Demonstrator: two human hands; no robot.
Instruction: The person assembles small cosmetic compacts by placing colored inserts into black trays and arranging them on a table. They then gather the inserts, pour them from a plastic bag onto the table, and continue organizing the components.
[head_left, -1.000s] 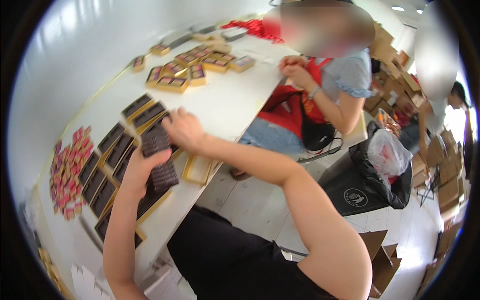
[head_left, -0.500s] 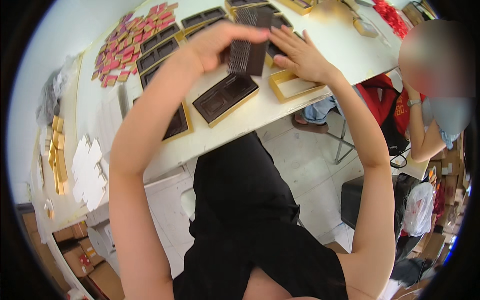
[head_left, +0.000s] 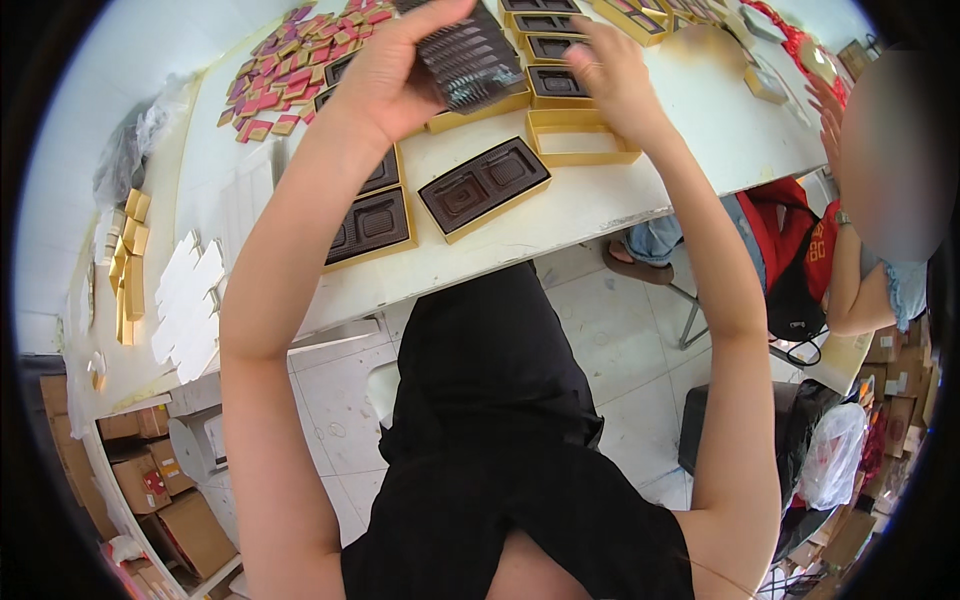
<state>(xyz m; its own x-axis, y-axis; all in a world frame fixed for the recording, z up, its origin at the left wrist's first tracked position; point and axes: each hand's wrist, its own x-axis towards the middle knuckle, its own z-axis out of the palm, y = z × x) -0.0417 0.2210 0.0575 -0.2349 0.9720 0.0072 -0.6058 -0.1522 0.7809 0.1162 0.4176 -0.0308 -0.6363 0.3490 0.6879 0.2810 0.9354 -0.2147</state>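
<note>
A stack of nested dark brown plastic trays (head_left: 468, 62) is gripped in my left hand (head_left: 395, 75), tilted above the table. My right hand (head_left: 622, 85) hovers beside it, fingers apart, with nothing visible in them. Its fingertips are close to a gold box with a brown tray (head_left: 558, 82) seated in it. Under my right wrist stands a gold box (head_left: 588, 158) with no tray. Nearer me lies another gold box with a brown tray (head_left: 485, 185) in it, set at a slant. Other filled boxes (head_left: 372, 228) are partly hidden behind my left forearm.
Many small pink, purple and gold packets (head_left: 290, 75) lie spread at the far left. White card pieces (head_left: 190, 310) and folded gold pieces (head_left: 130, 270) are along the left side. A co-worker's hand (head_left: 828, 120) is at the right, near red ribbon (head_left: 785, 25). The table's front edge (head_left: 600, 228) crosses below my hands.
My hands have moved apart: the left with the tray stack leftward and farther away, the right off the stack toward the boxes. The view has shifted a little. The co-worker's hand has risen to the table.
</note>
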